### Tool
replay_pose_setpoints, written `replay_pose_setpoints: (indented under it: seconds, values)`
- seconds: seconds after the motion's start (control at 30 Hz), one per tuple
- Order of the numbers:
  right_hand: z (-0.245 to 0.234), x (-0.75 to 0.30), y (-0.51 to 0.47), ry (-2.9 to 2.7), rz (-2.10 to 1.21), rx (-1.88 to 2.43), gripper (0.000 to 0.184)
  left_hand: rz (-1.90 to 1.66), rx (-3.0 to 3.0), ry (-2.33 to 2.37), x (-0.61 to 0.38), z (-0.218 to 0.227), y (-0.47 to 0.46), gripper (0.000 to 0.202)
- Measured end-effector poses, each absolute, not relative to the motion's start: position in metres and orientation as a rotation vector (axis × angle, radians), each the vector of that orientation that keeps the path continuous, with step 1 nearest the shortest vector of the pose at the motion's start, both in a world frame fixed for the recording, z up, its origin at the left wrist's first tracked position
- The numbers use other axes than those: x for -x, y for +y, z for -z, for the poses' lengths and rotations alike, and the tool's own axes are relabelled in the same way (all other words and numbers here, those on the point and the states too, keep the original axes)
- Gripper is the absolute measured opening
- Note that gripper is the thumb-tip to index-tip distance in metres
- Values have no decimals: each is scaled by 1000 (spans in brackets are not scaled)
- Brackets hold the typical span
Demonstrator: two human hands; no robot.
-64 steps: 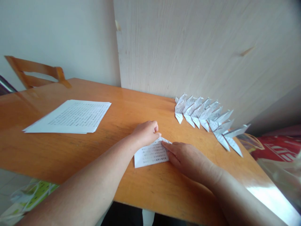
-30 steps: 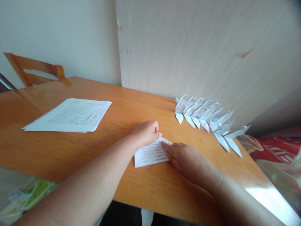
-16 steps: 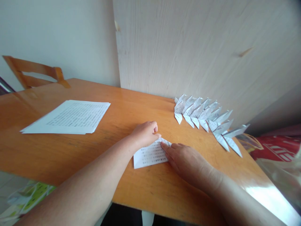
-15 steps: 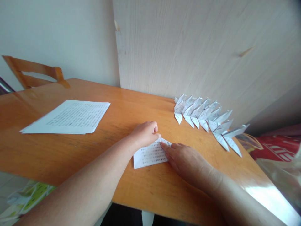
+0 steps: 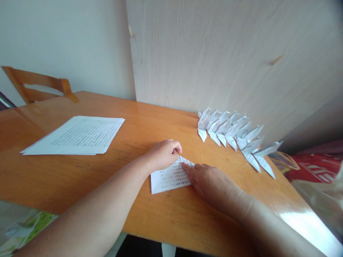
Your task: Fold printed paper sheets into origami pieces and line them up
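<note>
Folded paper (image 5: 171, 180) printed with rows of characters lay flat on the wooden table (image 5: 152, 119), between its middle and its front edge. Behind it, a pale wood-grained panel (image 5: 214, 53) stood along the table's back edge. An orange wooden chair (image 5: 40, 79) showed its backrest by the far left corner, and a red item with white markings (image 5: 317, 167) sat beyond the right edge. A stack of printed sheets (image 5: 80, 135) lay toward the table's left end, its corners slightly out of line. Folded paper pieces (image 5: 230, 127) with upright points ran close together in a slanting row from the back edge toward the right edge.

The right hand (image 5: 207, 180) lay palm down over the paper's right edge, unclenched, its index fingertip touching the printed face. The left hand (image 5: 164, 153) had its fingers curled at the paper's top corner, its wrist covering part of the left side; whether thumb and finger pinched that corner could not be told.
</note>
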State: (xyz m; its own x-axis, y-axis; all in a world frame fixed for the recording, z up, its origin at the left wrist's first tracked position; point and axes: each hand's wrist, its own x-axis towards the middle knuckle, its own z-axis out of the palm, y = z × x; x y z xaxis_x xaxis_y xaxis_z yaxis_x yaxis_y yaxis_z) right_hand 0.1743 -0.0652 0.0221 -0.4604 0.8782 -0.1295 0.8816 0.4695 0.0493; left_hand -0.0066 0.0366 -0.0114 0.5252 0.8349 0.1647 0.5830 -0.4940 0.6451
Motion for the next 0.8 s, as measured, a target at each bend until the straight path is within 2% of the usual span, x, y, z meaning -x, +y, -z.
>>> replay_pose_setpoints:
  seconds: [0.23,0.8]
  values:
    - [-20,-176,-64,2596,54,-1574,30,-629,-2407,893,2,0,26,33]
    - [-28,-177,-71,2586,101,-1600,32,-436,-2589,860,12,-6,20,31]
